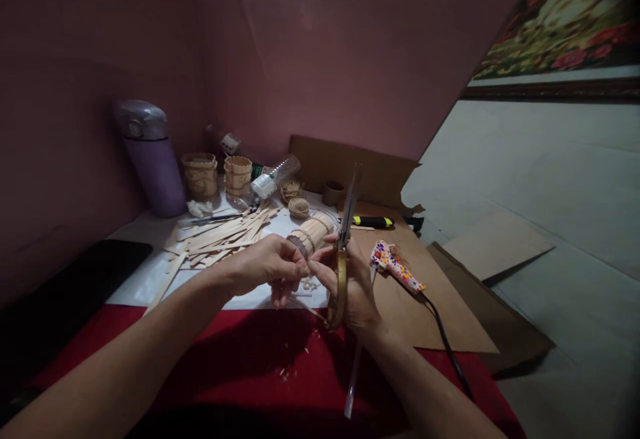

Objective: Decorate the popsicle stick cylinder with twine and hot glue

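My left hand is closed in a pinch at the table's front, its fingertips meeting those of my right hand. What they pinch is too small to make out. My right hand has the scissors hooked on it by their gold-coloured handles, the blades pointing up and away. Its thumb and a finger also come together at the pinch. Just behind my fingers a cylinder covered in wooden sticks lies on its side, bound with twine. Small curled scraps lie below the hands.
Loose wooden sticks are piled left. Behind stand a purple tumbler, two wooden cups, a plastic bottle and a twine ball. On the right cardboard lie a glue gun with cord and a utility knife.
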`<state>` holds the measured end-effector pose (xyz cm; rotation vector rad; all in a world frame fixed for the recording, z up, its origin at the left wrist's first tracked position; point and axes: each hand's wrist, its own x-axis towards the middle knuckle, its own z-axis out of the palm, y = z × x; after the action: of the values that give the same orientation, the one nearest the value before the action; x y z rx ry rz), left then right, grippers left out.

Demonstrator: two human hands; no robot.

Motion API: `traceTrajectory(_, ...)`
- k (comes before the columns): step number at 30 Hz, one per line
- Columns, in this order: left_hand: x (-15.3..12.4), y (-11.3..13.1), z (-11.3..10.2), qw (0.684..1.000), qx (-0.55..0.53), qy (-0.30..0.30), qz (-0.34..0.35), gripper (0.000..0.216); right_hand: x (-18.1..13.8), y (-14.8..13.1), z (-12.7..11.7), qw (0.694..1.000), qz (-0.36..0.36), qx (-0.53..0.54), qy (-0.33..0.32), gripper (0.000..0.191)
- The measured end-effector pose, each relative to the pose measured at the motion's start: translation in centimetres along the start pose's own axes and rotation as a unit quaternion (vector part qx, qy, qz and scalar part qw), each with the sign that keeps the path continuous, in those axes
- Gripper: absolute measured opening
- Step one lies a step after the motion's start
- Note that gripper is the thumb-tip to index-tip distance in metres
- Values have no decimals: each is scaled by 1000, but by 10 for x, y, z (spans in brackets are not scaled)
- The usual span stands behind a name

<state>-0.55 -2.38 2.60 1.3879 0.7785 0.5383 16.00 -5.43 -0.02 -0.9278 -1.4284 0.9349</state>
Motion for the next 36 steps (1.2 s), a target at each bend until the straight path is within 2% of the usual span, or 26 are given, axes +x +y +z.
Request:
traceTrajectory(4, 0, 1, 3, 1000, 4, 22, -4, 23, 0, 3, 0, 999, 27, 33, -24, 29)
traceTrajectory(11, 2, 1, 3, 998, 22, 62, 22, 19, 1, 3, 0, 1000, 21, 16, 17, 28)
traceTrajectory(18, 3, 1, 3, 995, 4, 91, 52, 18, -1, 0, 3, 997, 44, 65, 25, 34)
traceTrajectory(24, 4, 1, 3, 994, 2, 93, 62, 21, 1, 4, 5, 993, 54, 103, 16, 36)
traceTrajectory(28, 5, -1, 3, 994, -5, 78, 72, 21, 0, -1, 7, 989, 88, 116, 38, 38)
traceTrajectory(32, 7, -6, 1, 994, -38, 64, 85, 21, -2, -9, 7, 980, 120, 151, 50, 40)
traceTrajectory(36, 11, -9, 1, 991, -77, 68, 88, 20, -2, -6, 5, 977, 113, 172, 52, 41)
